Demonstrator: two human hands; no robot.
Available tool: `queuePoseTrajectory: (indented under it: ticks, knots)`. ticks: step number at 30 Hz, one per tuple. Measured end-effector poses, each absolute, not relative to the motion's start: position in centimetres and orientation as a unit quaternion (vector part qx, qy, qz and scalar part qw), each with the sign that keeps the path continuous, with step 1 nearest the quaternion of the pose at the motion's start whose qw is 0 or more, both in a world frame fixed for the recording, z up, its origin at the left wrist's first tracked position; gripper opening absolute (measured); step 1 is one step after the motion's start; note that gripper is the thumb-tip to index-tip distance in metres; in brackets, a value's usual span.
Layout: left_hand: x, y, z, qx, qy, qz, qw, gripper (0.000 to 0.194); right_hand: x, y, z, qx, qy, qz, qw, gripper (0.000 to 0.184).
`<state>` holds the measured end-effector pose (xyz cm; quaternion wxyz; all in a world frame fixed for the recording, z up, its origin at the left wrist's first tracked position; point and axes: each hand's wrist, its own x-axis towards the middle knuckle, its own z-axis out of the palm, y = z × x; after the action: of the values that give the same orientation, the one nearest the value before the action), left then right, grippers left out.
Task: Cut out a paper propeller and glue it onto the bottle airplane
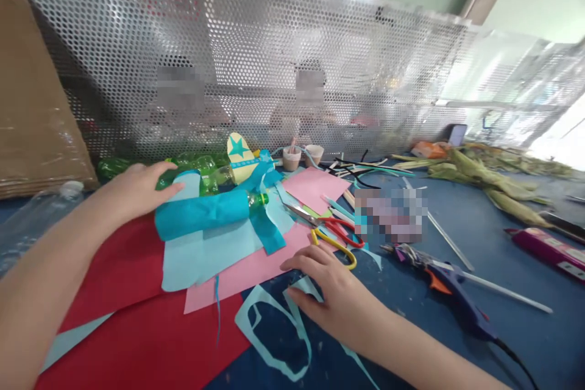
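My left hand (137, 190) reaches in from the left with thumb and forefinger apart, beside the upper left corner of a light blue paper sheet (183, 265). Green plastic bottles (201, 166) lie just behind it. On that sheet rests a bottle wrapped in blue paper (205, 214), its green cap (262, 198) pointing right. Lower down, my right hand (336, 286) hovers or rests over a light blue paper offcut (299, 353) with a cut-out middle; contact is unclear. Its fingers are spread and appear to hold nothing. Scissors (338, 231) with red and yellow handles lie just beyond its fingertips.
Red sheets (150, 347) and pink paper (315, 189) cover the left and middle. A corded glue gun (452, 292) lies at right, near a purple box (548, 253) and dried husks (479, 177). Two small cups (291, 158) stand before a perforated metal screen (274, 61).
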<state>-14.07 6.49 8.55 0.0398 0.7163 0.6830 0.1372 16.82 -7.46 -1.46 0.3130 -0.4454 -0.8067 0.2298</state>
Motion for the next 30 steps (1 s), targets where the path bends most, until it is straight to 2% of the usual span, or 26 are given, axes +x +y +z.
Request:
queuePoseTrajectory:
  ticks: [3, 7, 10, 12, 20, 22, 26, 30]
  knots:
    - [-10.6, 5.1, 8.4, 0.781, 0.613, 0.119, -0.015, 0.039, 16.7, -7.5, -1.3, -0.447, -0.805, 0.237, 0.31, 0.029]
    - [-5.3, 2.0, 5.6, 0.887, 0.441, 0.005, 0.14, 0.028, 16.6, -7.7, -1.3, -0.447, -0.809, 0.235, 0.301, 0.029]
    - [-3.3, 0.7, 2.9, 0.902, 0.422, -0.012, 0.084, 0.02, 16.6, -7.9, -1.2, -0.445, -0.809, 0.243, 0.297, 0.029]
    - [-2.9, 0.7, 1.7, 0.9, 0.432, 0.005, 0.065, 0.024, 16.6, -8.0, -1.1, -0.444, -0.809, 0.245, 0.297, 0.028]
    - [-3.0, 2.5, -0.9, 0.897, 0.432, 0.058, 0.069, 0.057, 16.4, -7.9, -0.9, -0.439, -0.814, 0.24, 0.296, 0.029]
    - [-2.9, 2.6, -1.3, 0.896, 0.434, 0.074, 0.064, 0.053, 16.4, -7.9, -0.7, -0.438, -0.814, 0.241, 0.297, 0.028]
    - [-2.7, 2.9, -0.9, 0.902, 0.415, 0.102, 0.061, 0.029, 16.3, -7.9, -0.4, -0.435, -0.815, 0.239, 0.298, 0.029]
    - [-2.7, 2.4, 1.2, 0.898, 0.415, 0.134, 0.05, 0.032, 16.3, -8.0, -0.5, -0.435, -0.808, 0.232, 0.322, 0.027]
